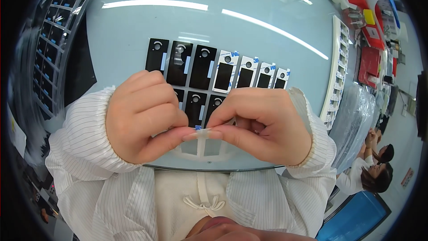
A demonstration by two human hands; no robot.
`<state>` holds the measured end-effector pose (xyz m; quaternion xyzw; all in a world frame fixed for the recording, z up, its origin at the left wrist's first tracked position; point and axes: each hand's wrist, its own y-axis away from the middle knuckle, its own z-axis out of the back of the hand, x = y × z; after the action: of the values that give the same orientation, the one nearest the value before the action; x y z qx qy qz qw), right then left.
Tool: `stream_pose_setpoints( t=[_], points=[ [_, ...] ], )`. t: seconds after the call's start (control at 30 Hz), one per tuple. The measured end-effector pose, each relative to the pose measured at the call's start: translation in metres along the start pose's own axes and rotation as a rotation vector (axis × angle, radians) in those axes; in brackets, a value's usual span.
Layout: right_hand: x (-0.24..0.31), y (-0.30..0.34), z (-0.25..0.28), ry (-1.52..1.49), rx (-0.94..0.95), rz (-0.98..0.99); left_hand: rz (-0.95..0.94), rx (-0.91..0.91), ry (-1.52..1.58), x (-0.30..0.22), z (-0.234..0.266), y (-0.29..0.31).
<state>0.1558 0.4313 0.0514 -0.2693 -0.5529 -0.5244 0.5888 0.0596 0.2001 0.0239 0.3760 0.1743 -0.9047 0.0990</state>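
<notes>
My left hand (145, 114) and my right hand (263, 122) meet near the table's front edge, both closed in a pinch. Between thumbs and forefingers they grip a thin, pale adhesive sticker (203, 132) with a bit of blue print on its edge; most of it is hidden by the fingers. Just beyond lie black rectangular panels, each with a round hole and a pale blue tab, one of them a black panel (203, 68). To their right, several panels carry white adhesive backing with blue print, such as a white-backed panel (226, 70). A second row is partly covered by my hands.
At the left stands a clear plastic tray (54, 47) holding several black panels. A white slotted rack (335, 73) lines the right side, beside clear plastic wrap (354, 122) and red bins (369, 64). Other people work at the far right. Light strips reflect on the glossy table (133, 24).
</notes>
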Motion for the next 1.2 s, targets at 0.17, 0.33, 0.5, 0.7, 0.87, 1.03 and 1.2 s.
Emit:
stream_pose_setpoints(
  t=[0.17,0.33,0.5,0.7,0.87,1.03,1.2],
  points=[
    [0.01,0.004,0.014,-0.162,-0.04,-0.076,0.379,-0.124,0.375,-0.012,0.008,-0.001],
    [0.008,0.004,0.011,-0.531,-0.015,-0.183,0.271,-0.119,0.359,0.0,0.005,0.005],
    [-0.005,0.004,-0.01,-0.432,0.109,-0.226,0.172,-0.143,0.383,-0.006,0.009,0.001],
    [0.01,0.007,-0.007,-0.109,-0.113,-0.004,0.38,0.052,0.492,-0.011,0.017,-0.001],
    [0.016,0.011,-0.009,0.003,-0.203,0.053,0.382,0.063,0.463,-0.013,0.017,0.0],
    [0.019,0.011,-0.015,0.156,-0.203,0.055,0.356,0.063,0.465,-0.011,0.014,0.003],
    [0.019,0.011,-0.02,0.217,-0.228,0.082,0.378,0.045,0.536,-0.007,0.012,0.004]
  ],
)
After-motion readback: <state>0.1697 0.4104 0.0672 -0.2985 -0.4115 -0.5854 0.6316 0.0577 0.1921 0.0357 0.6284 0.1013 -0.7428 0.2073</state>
